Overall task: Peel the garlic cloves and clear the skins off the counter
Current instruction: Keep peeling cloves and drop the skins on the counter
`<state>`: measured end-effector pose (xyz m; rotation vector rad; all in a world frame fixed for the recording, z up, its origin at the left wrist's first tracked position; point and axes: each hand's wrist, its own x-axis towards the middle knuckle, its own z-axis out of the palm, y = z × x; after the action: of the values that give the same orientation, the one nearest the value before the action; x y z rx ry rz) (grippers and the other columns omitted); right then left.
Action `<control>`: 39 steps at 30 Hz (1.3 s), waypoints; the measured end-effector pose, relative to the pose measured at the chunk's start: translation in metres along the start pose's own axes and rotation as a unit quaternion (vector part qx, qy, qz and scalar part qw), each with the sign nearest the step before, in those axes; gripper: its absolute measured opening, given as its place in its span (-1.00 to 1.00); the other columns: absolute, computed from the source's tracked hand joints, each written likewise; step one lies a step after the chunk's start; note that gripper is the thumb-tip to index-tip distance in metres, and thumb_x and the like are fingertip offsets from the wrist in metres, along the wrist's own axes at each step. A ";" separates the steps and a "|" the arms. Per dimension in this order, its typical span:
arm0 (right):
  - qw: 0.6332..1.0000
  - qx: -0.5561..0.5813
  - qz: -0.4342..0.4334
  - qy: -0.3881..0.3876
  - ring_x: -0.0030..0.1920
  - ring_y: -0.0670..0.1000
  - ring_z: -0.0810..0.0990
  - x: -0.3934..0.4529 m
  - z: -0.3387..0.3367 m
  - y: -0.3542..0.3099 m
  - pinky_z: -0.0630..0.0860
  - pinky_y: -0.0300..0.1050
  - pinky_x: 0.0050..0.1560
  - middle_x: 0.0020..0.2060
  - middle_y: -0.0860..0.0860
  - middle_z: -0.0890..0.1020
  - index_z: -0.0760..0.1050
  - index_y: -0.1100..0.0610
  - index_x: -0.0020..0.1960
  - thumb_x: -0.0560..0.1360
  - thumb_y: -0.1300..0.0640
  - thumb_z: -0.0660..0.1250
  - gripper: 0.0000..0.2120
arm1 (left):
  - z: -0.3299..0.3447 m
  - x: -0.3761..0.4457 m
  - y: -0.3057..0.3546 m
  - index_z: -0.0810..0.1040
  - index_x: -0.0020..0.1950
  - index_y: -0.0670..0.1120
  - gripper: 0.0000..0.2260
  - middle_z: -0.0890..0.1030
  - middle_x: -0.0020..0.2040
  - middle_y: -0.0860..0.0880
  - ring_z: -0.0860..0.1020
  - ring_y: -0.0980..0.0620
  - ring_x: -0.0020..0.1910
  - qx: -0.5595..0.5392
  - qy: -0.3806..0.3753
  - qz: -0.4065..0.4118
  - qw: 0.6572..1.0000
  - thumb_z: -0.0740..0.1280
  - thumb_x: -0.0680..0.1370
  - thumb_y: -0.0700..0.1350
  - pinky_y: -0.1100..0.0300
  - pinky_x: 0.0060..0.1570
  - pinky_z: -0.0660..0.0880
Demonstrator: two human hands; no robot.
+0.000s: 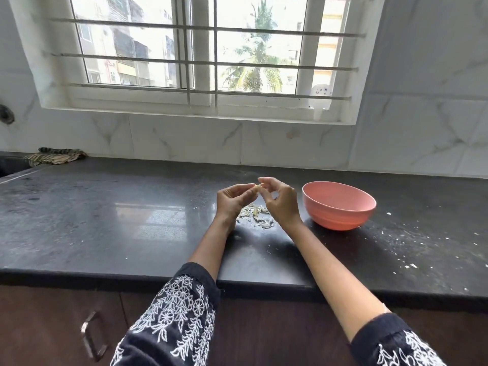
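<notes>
Garlic clove (257,186) sits pinched between our two hands above the dark tabletop (105,215), the left hand (233,198) at nine o'clock of it and the right hand (281,200) at three, each grip clamped on the clove with curled fingertips and both forearms raised off the surface. Loose skins (257,216) lie directly beneath at six o'clock. We see a pink bowl (339,206) near the right hand at three o'clock, open tabletop stretching to nine, and the front edge at six.
</notes>
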<state>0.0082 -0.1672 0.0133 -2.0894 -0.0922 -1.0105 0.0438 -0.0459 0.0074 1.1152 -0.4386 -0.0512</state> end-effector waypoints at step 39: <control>0.999 0.016 0.028 -0.044 -0.30 -0.04 0.60 -0.009 0.005 0.005 0.40 -0.29 -0.25 -0.38 -0.09 0.62 0.53 0.12 -0.19 0.50 0.09 0.34 -0.87 | -0.001 0.000 -0.011 0.54 -0.39 -0.12 -0.76 0.53 -0.56 0.04 0.50 0.12 -0.51 0.175 0.085 0.007 0.981 0.42 0.48 -0.14 0.15 -0.27 0.53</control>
<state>0.0076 -0.1648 0.0018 -2.0950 -0.0924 -0.8791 0.0466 -0.0496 -0.0022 1.4488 -0.3082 0.1389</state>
